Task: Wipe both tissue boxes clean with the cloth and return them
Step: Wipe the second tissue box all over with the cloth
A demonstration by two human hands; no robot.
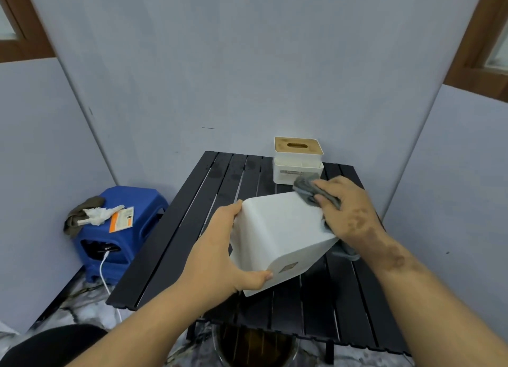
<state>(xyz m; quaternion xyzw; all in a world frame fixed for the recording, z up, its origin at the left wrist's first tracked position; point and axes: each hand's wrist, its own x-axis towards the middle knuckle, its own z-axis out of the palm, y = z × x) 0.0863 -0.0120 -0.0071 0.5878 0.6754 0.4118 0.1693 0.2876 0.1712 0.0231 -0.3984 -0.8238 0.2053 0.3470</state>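
**First box mid-wipe**

Right hand (349,212) fingers (325,199) press the grey cloth (308,186) on the tilted white tissue box (277,237), gripped by the left hand (220,254) above the table (170,243). The wood-lidded tissue box (298,160) stands behind, likely unwiped; both returns remain.

A single head-worn, wide-angle view looks forward and steeply down onto the black slatted bench (170,245) from above its near edge. The bench fills the lower middle, close enough that both forearms enter from the bottom corners and reach over it. Beyond the bench's far edge rise grey partition walls (247,64), bowed by the lens. Left of the bench, lower down, a blue stool (143,201) stands on the floor.
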